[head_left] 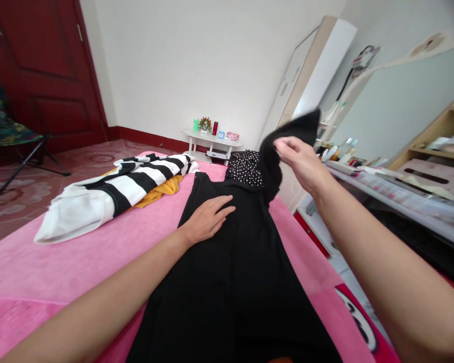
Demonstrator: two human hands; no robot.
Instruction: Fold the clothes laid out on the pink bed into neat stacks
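A long black garment (227, 272) lies spread out on the pink bedding, running from close in front of me towards the far edge. My left hand (209, 219) rests flat on its upper part, fingers stretched out. On the right, my right hand (297, 156) pinches a loose part of the same garment and holds it up off the bed; this raised cloth is slightly blurred. Just behind the garment is a black fabric with small white dots (244, 167), partly covered by the lifted cloth.
A black-and-white striped garment (136, 184) lies to the left, over a mustard-yellow cloth (157, 194). Pink bedding (98, 267) spreads underneath. A low white table (212, 138) stands by the far wall. To the right is a cluttered dressing table (393, 189); a folding chair (11, 136) stands far left.
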